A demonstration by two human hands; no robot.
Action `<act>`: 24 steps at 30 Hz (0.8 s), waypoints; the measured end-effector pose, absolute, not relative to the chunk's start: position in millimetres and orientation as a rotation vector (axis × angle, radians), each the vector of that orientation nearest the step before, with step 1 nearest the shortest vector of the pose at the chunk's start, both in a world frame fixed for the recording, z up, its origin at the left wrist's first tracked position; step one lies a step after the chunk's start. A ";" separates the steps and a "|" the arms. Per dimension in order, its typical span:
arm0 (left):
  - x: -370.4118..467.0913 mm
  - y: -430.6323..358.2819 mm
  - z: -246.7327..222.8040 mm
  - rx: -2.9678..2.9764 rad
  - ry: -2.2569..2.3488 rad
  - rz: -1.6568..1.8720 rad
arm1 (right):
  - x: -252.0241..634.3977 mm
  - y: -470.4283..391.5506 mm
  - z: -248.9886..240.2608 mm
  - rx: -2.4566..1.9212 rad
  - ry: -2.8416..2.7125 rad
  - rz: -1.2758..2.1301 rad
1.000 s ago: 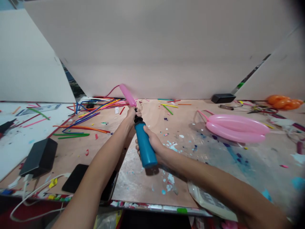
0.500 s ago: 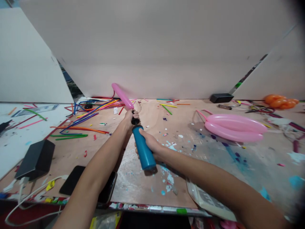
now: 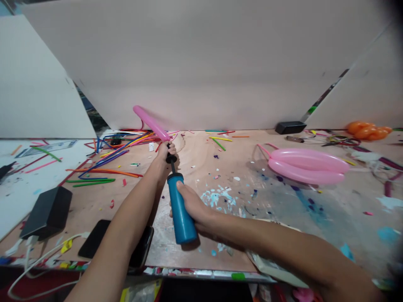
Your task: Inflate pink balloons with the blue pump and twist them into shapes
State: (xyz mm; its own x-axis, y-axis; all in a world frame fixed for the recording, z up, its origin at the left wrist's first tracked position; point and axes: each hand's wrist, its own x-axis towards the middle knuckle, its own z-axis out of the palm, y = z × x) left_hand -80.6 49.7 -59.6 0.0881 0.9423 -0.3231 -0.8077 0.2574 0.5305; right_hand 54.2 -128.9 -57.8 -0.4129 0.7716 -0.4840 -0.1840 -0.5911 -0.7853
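Observation:
My left hand [image 3: 167, 151] is closed around the black nozzle end of a balloon pump, pinching the neck of a pink balloon [image 3: 151, 123] there. The balloon is partly inflated and slants up and left towards the back panel, with a thin limp tail at its tip. My right hand [image 3: 192, 203] wraps the blue barrel of the balloon pump [image 3: 181, 218]. A stretch of dark rod shows between the barrel and the black end. To the right lies a pink balloon shape [image 3: 307, 165] of inflated loops, with thin uninflated tails at its left end.
Loose uninflated balloons [image 3: 103, 172] lie at the left. A dark grey box [image 3: 47, 212] with a white cable and a phone [image 3: 96, 239] sit near the front left. At the back right are a black box [image 3: 290, 127], scissors [image 3: 341, 141] and an orange balloon shape [image 3: 368, 131]. White panels [image 3: 195, 63] stand behind.
My right hand has drawn the blue barrel back towards me, baring the pump's rod. The balloon on the nozzle looks longer, and my left hand has shifted slightly left.

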 end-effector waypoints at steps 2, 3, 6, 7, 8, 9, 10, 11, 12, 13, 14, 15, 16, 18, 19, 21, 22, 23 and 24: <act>-88.2 49.9 -57.0 0.244 0.661 1.330 | 53.5 -131.0 -58.9 -1.164 -0.918 2.050; -90.5 49.9 -56.5 0.245 0.650 1.336 | 54.4 -128.2 -59.2 -1.165 -0.952 2.048; -88.6 48.6 -58.0 0.241 0.617 1.348 | 59.4 -109.0 -57.1 -1.173 -1.055 2.036; -85.0 47.9 -59.4 0.238 0.610 1.345 | 61.4 -101.1 -55.3 -1.195 -1.060 2.039; -80.0 47.0 -61.1 0.234 0.607 1.338 | 63.4 -93.2 -53.1 -1.220 -1.049 2.045; -74.2 46.2 -62.9 0.230 0.609 1.328 | 65.3 -85.8 -50.8 -1.247 -1.023 2.054; -68.1 45.5 -64.6 0.225 0.613 1.319 | 67.2 -79.2 -48.8 -1.270 -0.990 2.065; -62.3 44.9 -66.1 0.222 0.620 1.311 | 69.1 -73.5 -47.2 -1.284 -0.959 2.081; -57.2 44.5 -67.2 0.219 0.625 1.309 | 70.7 -69.1 -46.5 -1.288 -0.937 2.099; -53.2 44.2 -67.8 0.217 0.631 1.310 | 71.9 -65.9 -46.6 -1.281 -0.925 2.116; -50.7 44.1 -68.0 0.216 0.636 1.315 | 72.6 -64.1 -47.6 -1.269 -0.916 2.133; -49.6 44.2 -67.6 0.217 0.640 1.321 | 72.6 -63.8 -49.0 -1.252 -0.906 2.149; -49.9 44.5 -66.8 0.219 0.646 1.327 | 71.7 -64.9 -50.6 -1.227 -0.893 2.159; -54.1 45.6 -63.5 0.231 0.657 1.336 | 67.8 -72.2 -52.5 -1.181 -0.841 2.150; -57.7 46.5 -61.0 0.239 0.664 1.338 | 65.2 -78.6 -52.3 -1.168 -0.810 2.138; -67.9 48.6 -54.1 0.258 0.675 1.339 | 59.8 -96.3 -50.4 -1.161 -0.766 2.114; -74.3 49.5 -49.8 0.268 0.678 1.340 | 57.4 -107.1 -49.2 -1.159 -0.753 2.107; -81.2 50.2 -45.1 0.278 0.678 1.342 | 55.3 -118.3 -48.6 -1.155 -0.752 2.105; -88.2 50.4 -40.3 0.287 0.674 1.347 | 53.5 -129.1 -48.8 -1.147 -0.764 2.107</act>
State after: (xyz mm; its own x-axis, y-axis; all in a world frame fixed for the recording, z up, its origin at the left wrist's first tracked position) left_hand -88.2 50.4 -40.3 0.0717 0.9570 -0.2810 -0.7985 0.2239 0.5588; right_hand 53.5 -129.1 -48.8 -0.4354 0.7397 -0.5131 -0.2387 -0.6444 -0.7265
